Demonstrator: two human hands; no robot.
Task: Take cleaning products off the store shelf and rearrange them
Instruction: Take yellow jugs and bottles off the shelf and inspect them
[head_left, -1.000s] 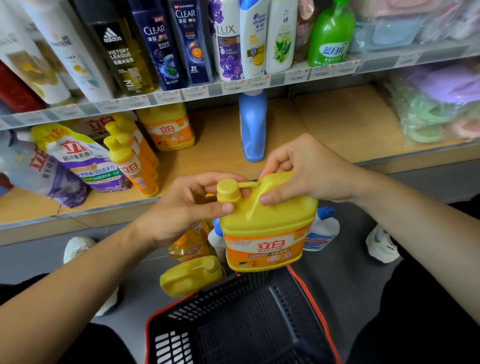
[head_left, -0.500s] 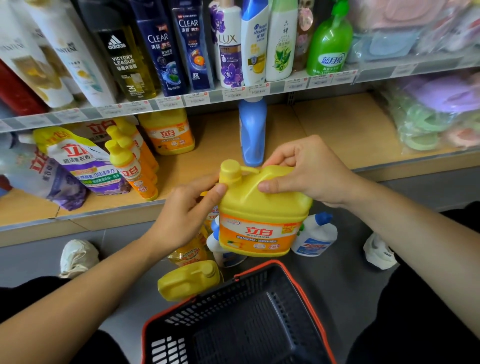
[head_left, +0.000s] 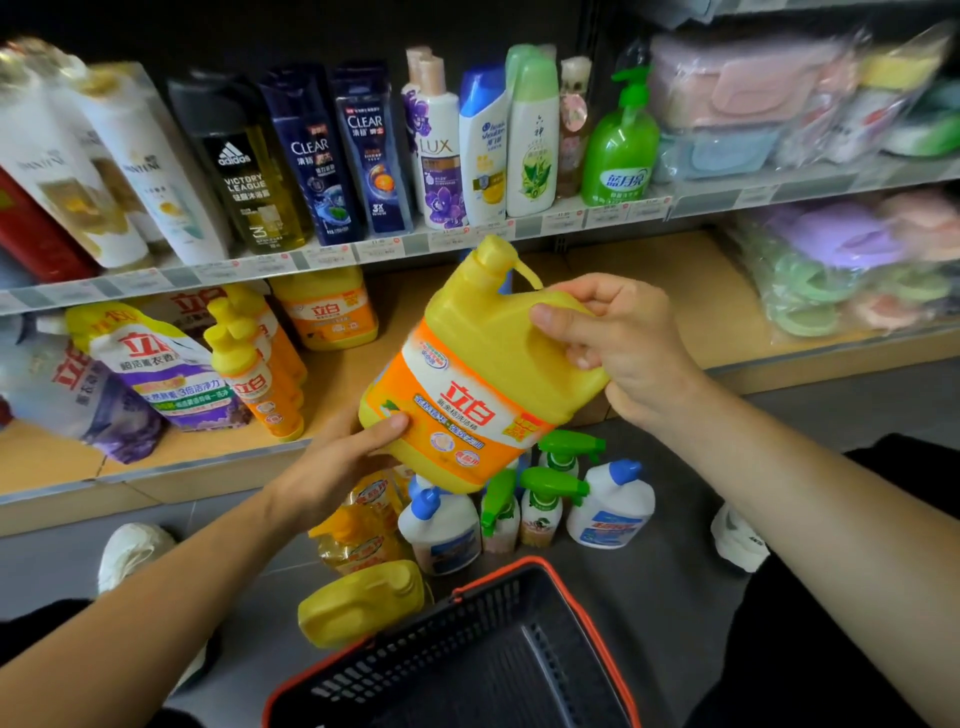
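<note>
A person crouched before a store shelf, both bare hands on a yellow detergent jug (head_left: 483, 374) held in mid-air at the centre of the view, in front of the lower shelf (head_left: 649, 291). The jug leaned with its cap towards 12 o'clock and its orange label facing the camera. The right hand (head_left: 623, 343), at 3 o'clock of the jug, had its fingers curled round the handle. The left hand (head_left: 332, 467), at 7 o'clock, clasped the bottom corner, thumb on the label; its fingers beneath were hidden.

At 6 o'clock sat a black shopping basket (head_left: 415, 660) with a red rim, only its mesh walls and floor showing. Between basket and jug stood a cluster on the floor: white bottles with blue caps (head_left: 441, 530), green-trigger spray bottles (head_left: 545, 499) and yellow refill pouches (head_left: 358, 530). A second yellow jug (head_left: 363, 608) lay on its side at 7 o'clock, just beside the basket.

On the lower shelf, at 10 o'clock, stood a matching jug (head_left: 327, 312), orange pump bottles (head_left: 260, 374) and laundry pouches (head_left: 156, 364). The upper shelf (head_left: 519, 228) carried shampoo bottles.

Half a second earlier the jug was upright and lower, close above the basket, with the left hand against its side near the cap. It had since risen and tipped, and the left hand had moved down to its base. The right hand kept hold of the handle.
</note>
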